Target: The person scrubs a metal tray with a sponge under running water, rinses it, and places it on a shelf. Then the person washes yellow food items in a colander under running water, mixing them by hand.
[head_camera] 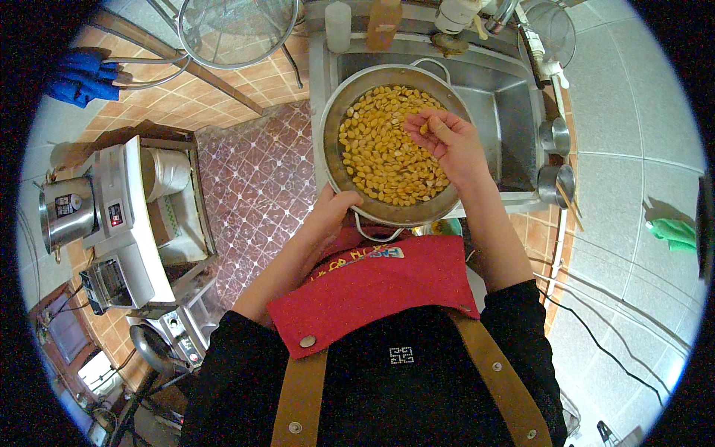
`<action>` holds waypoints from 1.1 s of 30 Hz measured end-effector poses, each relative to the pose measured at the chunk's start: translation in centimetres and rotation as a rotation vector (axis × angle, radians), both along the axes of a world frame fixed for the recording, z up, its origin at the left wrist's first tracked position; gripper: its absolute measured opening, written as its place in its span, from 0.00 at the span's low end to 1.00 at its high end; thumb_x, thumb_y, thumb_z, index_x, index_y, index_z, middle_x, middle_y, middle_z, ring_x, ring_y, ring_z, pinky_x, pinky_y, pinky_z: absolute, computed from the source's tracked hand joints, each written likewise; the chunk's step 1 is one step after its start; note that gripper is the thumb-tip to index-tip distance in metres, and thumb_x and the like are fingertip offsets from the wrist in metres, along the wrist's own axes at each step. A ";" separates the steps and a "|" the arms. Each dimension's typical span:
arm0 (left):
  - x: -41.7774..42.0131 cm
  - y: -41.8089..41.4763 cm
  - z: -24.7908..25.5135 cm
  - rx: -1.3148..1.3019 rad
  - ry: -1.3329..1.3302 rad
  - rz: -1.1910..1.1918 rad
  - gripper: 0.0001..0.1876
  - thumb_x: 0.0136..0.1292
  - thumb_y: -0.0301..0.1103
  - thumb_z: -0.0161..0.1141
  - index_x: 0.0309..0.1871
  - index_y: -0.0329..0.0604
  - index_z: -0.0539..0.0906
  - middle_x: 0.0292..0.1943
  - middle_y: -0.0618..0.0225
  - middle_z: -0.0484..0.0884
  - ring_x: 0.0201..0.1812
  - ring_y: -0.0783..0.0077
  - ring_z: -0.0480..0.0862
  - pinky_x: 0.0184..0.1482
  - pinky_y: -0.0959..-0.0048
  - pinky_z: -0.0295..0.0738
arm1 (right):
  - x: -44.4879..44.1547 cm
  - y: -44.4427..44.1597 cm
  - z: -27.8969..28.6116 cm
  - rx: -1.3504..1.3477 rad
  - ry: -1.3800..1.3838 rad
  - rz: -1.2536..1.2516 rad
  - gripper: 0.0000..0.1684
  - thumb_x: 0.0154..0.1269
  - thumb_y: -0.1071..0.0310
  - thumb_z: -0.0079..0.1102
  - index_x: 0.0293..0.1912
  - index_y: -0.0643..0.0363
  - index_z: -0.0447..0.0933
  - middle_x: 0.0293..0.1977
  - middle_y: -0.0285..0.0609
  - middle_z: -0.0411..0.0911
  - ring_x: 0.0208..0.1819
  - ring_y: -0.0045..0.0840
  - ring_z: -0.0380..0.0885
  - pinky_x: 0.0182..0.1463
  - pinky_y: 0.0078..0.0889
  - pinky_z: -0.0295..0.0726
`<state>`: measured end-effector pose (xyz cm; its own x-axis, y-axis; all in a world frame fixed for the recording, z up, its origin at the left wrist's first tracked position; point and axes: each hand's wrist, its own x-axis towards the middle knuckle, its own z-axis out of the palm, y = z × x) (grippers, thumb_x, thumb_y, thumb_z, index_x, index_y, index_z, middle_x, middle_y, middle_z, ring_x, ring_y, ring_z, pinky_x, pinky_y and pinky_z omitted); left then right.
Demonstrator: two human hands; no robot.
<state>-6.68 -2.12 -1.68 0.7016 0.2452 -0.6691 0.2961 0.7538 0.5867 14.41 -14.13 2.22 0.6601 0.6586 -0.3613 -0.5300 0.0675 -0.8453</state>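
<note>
A large round metal pot (pixel 335 173) with two loop handles rests over the edge of a steel sink. Inside it, many yellow-brown seeds (pixel 385 148), which look like pumpkin seeds, lie in liquid. My left hand (pixel 335 209) grips the pot's near left rim, its thumb over the edge. Above the right part of the seeds, my right hand (pixel 447 139) is turned partly palm up with curled fingers, and a seed (pixel 425 128) is held between its thumb and fingers.
The steel sink (pixel 516 134) extends to the right under a faucet (pixel 501 19). Two bottles (pixel 338 28) stand behind the pot. A round wire strainer (pixel 237 28) is at upper left. Small metal pots (pixel 556 184) are at the right wall. A counter with a steel pot (pixel 70 212) stands left.
</note>
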 end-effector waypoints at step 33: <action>0.4 1.0 -0.8 0.018 -0.008 -0.086 0.31 0.53 0.29 0.57 0.61 0.42 0.60 0.49 0.53 0.75 0.44 0.53 0.81 0.47 0.51 0.81 | 0.3 -1.0 -2.6 -0.508 -1.437 0.099 0.14 0.61 0.81 0.45 0.40 0.57 0.77 0.31 0.38 0.81 0.37 0.27 0.81 0.47 0.26 0.76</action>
<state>-6.33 -1.13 -2.53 0.7256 0.1961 -0.6596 0.3547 0.7148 0.6027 14.66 -15.15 -0.39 0.6003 0.7274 0.3325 0.7487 -0.3648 -0.5535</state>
